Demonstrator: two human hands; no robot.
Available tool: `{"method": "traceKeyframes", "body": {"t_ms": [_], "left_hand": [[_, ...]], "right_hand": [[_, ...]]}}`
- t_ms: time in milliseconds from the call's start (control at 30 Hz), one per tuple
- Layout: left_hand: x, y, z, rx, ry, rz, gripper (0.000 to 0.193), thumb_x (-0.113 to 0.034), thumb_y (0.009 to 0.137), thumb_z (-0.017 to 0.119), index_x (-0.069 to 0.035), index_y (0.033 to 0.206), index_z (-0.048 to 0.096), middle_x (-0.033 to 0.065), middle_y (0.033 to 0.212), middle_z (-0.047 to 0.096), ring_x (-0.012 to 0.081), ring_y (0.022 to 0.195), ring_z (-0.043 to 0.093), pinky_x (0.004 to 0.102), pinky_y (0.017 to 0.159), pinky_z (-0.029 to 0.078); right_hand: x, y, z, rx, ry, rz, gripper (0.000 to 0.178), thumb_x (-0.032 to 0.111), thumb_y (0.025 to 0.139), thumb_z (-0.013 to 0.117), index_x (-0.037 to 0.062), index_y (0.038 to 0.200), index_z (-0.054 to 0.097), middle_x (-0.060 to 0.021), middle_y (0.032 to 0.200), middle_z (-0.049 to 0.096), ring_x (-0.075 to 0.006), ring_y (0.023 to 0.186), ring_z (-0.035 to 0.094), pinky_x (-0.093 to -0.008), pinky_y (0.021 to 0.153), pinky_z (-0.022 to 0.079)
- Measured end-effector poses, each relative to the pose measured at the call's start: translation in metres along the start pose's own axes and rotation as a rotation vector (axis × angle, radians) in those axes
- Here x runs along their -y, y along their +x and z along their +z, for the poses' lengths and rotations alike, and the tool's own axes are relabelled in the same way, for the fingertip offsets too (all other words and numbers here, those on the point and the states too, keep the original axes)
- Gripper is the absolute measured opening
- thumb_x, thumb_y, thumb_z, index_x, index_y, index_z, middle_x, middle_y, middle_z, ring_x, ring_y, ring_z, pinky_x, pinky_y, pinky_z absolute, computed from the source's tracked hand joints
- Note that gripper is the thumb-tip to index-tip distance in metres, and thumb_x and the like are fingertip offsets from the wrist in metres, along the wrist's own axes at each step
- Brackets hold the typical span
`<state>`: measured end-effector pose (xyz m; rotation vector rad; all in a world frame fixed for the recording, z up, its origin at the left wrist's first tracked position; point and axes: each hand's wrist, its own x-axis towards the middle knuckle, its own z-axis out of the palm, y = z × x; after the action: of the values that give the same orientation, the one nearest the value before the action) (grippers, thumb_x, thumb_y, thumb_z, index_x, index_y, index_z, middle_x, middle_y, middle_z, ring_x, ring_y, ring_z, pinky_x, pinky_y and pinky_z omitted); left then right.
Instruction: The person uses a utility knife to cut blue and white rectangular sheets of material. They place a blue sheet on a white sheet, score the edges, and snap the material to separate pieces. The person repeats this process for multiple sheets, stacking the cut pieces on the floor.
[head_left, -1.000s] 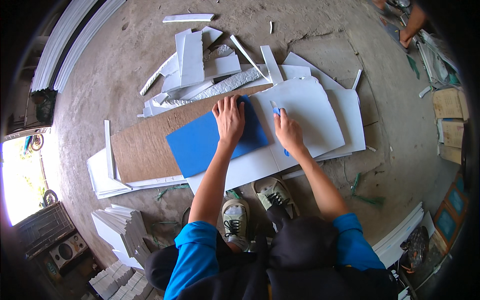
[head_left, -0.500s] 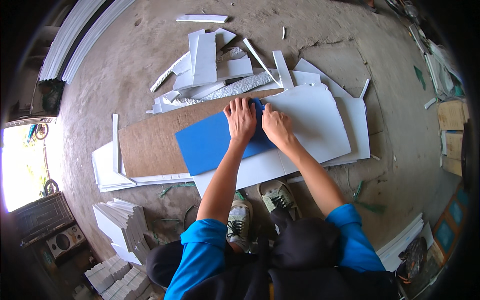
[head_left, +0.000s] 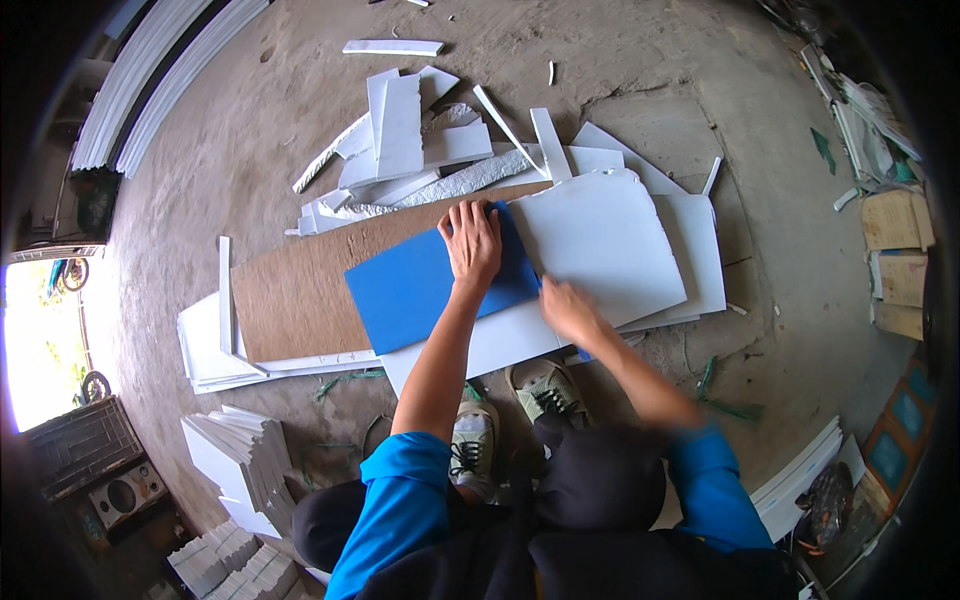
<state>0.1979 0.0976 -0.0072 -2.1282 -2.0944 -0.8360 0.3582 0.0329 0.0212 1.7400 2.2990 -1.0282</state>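
Observation:
A flat blue board (head_left: 420,275) lies at an angle across a white foam sheet (head_left: 470,345) and a brown wooden board (head_left: 300,280). My left hand (head_left: 472,245) presses down on its far part, fingers bent at the far edge. Along the blue board's right edge, near its near corner, my right hand (head_left: 572,312) is closed in a fist, slightly blurred. It holds what looks like a blue cutter knife (head_left: 584,355); most of it is hidden by the hand. Right of that edge spreads a white sheet (head_left: 600,235) with a ragged far rim.
Beyond the boards lies a heap of white offcuts (head_left: 400,130). At the lower left stands a stack of white pieces (head_left: 235,455). Green string (head_left: 730,405) lies on the floor at right. My shoes (head_left: 545,390) are close to the boards' near edge. Cardboard boxes (head_left: 895,250) stand far right.
My right hand has slid toward me along the blue board's right edge, from the far corner to near the near corner. My left hand still presses on the board. The view has shifted slightly.

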Motion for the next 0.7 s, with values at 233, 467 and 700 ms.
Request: {"method": "traceKeyframes", "body": {"t_ms": [233,467,700], "left_hand": [[-0.001,0.006,0.001,0.072,0.030,-0.086,0.023,-0.027,0.086,0.044,-0.007,0.093,0.055,0.0108,0.092,0.053,0.0262,0.093,0.047,0.0412,0.083,0.031],[0.003,0.009,0.007,0.013,0.080,-0.163,0.028,-0.032,0.086,0.047,-0.007,0.081,0.058,0.0059,0.083,0.055,0.0232,0.085,0.049,0.0400,0.081,0.031],[0.003,0.008,0.007,-0.011,0.068,-0.204,0.027,-0.031,0.087,0.046,-0.008,0.081,0.058,0.0054,0.083,0.054,0.0218,0.088,0.048,0.0412,0.082,0.030]], "right_hand": [[-0.001,-0.033,0.000,-0.008,-0.066,0.006,0.019,0.015,0.085,0.039,-0.0019,0.090,0.047,-0.0223,0.068,0.060,-0.0396,0.069,0.061,-0.0463,0.062,0.048],[0.021,0.005,-0.053,-0.265,-0.111,-0.013,0.021,0.022,0.088,0.043,0.0012,0.089,0.049,-0.0185,0.062,0.060,-0.0341,0.060,0.062,-0.0429,0.054,0.050],[0.027,0.073,-0.036,-0.337,-0.178,-0.136,0.023,0.021,0.087,0.044,-0.0004,0.092,0.050,-0.0180,0.063,0.061,-0.0335,0.061,0.062,-0.0432,0.056,0.050]]}}
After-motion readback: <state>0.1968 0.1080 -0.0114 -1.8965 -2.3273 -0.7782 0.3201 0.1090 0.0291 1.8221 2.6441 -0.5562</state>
